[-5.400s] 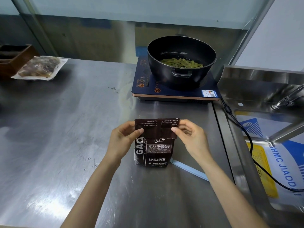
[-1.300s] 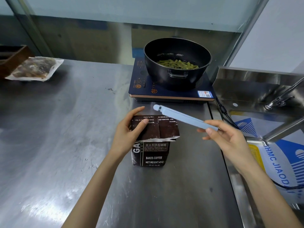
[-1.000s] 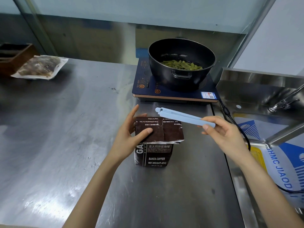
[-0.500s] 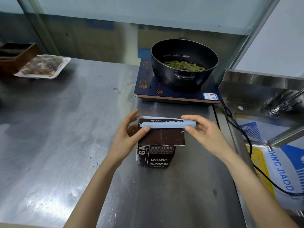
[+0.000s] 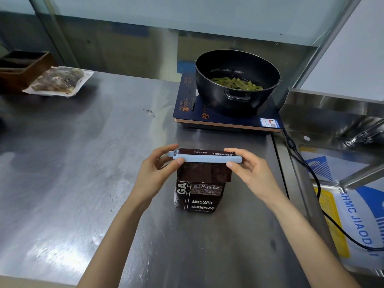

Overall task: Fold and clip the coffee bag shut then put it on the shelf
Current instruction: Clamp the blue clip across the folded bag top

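The left hand pinches the left end of a light blue bag clip. Its thumb presses the front of the clip and its fingers curl behind. The right hand pinches the right end the same way, thumb in front and fingers behind. Both hands are closed on the clip, 1 at each end.

The clip lies flat across the folded top of the brown coffee bag. A thin strip of the bag shows above the clip, and the folded flap hangs down below it. The clip looks pressed together along its length, but it is hard to tell if it has snapped shut at the end.

The coffee bag stands upright on the steel counter, right in front of the person and between the 2 hands. Words on the front say BAKED.COFFEE.

Behind the bag sits a blue induction cooker with a black pot on it. Green beans lie in the pot. A black cord runs from the cooker down the right side. To the right is a steel sink with a tap. Far off on the left lie a sealed food packet and a brown wooden box.

The fold looks done. The clip is on, or almost on. What is left is to make sure the clip is snapped tight, then lift the bag and put it on the shelf. No shelf shows here, so the person will likely have to turn or walk to find it.
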The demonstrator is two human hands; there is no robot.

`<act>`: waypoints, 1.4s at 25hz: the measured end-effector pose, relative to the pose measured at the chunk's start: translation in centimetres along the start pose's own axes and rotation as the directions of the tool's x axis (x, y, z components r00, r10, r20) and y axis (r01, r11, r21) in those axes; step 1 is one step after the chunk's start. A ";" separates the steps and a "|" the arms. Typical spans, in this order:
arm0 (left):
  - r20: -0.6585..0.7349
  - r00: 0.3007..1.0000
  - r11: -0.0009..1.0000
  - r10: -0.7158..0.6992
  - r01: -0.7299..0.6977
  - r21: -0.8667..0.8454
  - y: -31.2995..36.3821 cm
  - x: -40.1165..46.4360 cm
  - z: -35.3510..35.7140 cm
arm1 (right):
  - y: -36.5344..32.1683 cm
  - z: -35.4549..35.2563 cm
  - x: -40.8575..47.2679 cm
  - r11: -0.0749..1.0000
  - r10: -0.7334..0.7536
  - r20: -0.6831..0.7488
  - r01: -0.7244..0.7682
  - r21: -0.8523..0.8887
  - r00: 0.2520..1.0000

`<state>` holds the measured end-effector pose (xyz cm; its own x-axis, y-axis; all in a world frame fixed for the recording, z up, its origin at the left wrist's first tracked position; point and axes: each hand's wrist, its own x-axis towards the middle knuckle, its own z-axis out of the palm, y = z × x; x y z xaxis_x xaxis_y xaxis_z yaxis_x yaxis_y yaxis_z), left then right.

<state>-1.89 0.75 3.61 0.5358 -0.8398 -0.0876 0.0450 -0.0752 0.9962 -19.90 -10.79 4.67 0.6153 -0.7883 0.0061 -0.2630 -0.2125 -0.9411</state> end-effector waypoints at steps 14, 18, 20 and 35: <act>-0.024 0.999 0.999 0.045 -0.046 -0.016 0.3 0.2 0.2 | -4.4 0.4 1.2 0.877 -0.161 0.106 0.191 -0.440 0.981; -0.001 0.998 0.997 0.068 -0.068 -0.033 0.4 0.1 0.0 | -7.0 3.5 3.2 0.710 -0.130 0.336 0.324 -0.626 0.933; 0.006 0.997 0.996 0.080 -0.080 -0.037 0.4 0.1 -0.3 | -7.0 4.5 3.7 0.738 -0.073 0.373 0.302 -0.604 0.925; -0.006 0.990 0.990 0.139 -0.139 0.007 0.0 0.5 -0.4 | -6.1 5.6 3.0 0.788 -0.027 0.266 0.185 -0.588 0.964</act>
<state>-1.31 0.51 3.56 0.5418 -0.8389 0.0514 -0.0352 0.0384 0.9986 -12.25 -8.65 8.52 0.7978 -0.6001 -0.0584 -0.5303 -0.6523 -0.5415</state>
